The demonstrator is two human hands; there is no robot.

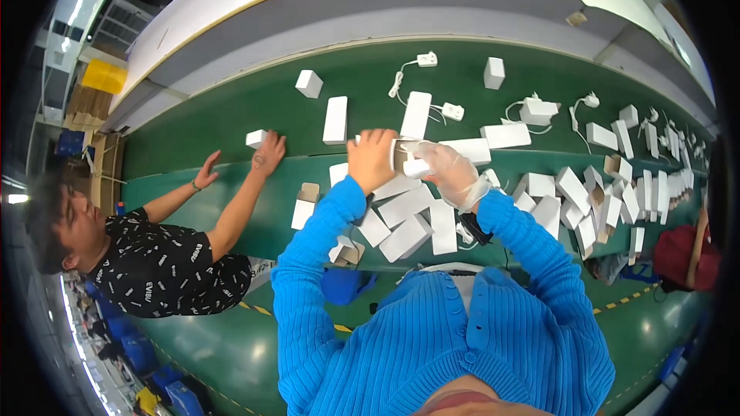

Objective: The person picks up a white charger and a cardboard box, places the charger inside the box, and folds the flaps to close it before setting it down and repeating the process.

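I logged mid-packing: left hand [371, 159] clasped a small white box [402, 152]; gloved right hand [453, 173], at its three o'clock, gripped a white charger [417, 167]. Next likely needed careful insertion.

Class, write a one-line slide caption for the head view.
Left hand and gloved right hand hold a small white box above a green conveyor belt strewn with white boxes.
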